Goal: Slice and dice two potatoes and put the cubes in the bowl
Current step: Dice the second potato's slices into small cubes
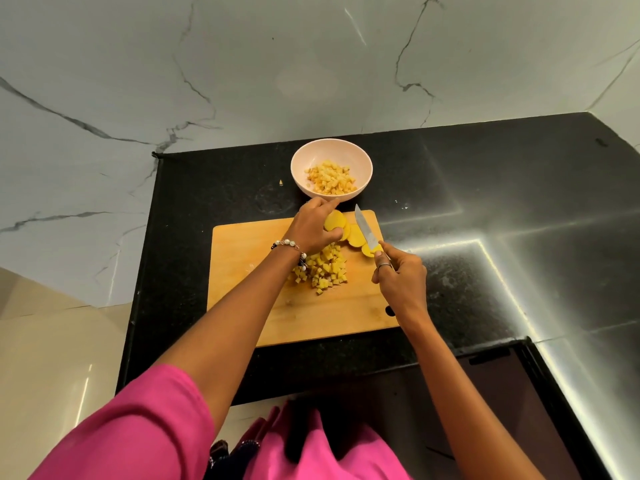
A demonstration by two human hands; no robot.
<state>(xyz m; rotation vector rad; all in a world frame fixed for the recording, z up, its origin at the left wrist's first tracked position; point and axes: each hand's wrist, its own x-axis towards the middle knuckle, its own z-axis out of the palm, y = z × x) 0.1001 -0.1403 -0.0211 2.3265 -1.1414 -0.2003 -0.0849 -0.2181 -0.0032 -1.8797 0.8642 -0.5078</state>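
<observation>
A wooden cutting board (263, 306) lies on the black counter. Round yellow potato slices (355, 235) fan across its far edge. My left hand (313, 226) grips the stack of slices at its left end, thumb and fingers curled round them. My right hand (398, 275) holds a knife (365, 230) by the handle, the blade pointing away and lying over the slices. A heap of potato cubes (322, 270) sits on the board just below my left wrist. Behind the board stands a pale pink bowl (301, 157) holding more cubes.
One stray potato bit (281, 182) lies on the black counter (485, 188) left of the bowl. White marble wall rises behind and to the left. A dark glass hob (485, 393) sits at the near right, below the board.
</observation>
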